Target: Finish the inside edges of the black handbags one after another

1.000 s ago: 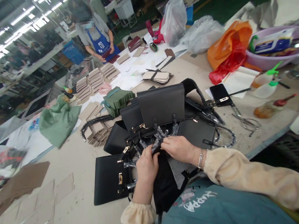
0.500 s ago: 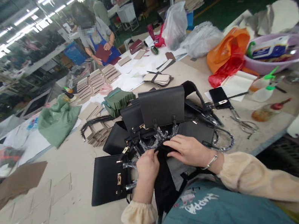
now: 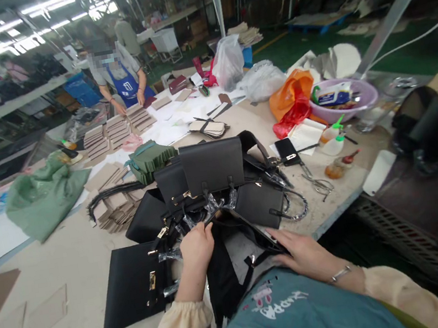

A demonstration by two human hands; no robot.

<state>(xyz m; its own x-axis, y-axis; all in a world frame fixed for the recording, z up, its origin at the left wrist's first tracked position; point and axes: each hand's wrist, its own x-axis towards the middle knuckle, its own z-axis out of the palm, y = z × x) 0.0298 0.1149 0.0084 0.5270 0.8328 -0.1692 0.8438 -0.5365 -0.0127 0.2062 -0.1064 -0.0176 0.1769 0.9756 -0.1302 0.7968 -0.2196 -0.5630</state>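
Close to my body lies a black handbag with its mouth spread and a grey inner face showing. My left hand is closed on its left upper edge, fingertips pinched. My right hand grips the right edge, thumb and fingers on either side of it; part of the grip is hidden. Just beyond stand more black handbags, one upright with plastic-wrapped handles. Another black bag with a gold clasp lies left of my left hand.
Green stacked pieces and beige pieces sit behind the bags. To the right are a phone, scissors, small bottles and a purple basin. A co-worker stands across the table.
My right hand has moved right and towards me, drawing the bag's mouth wider. My left hand stays on the edge. The view has swung right, and the co-worker's hands are now lower, over the stacks.
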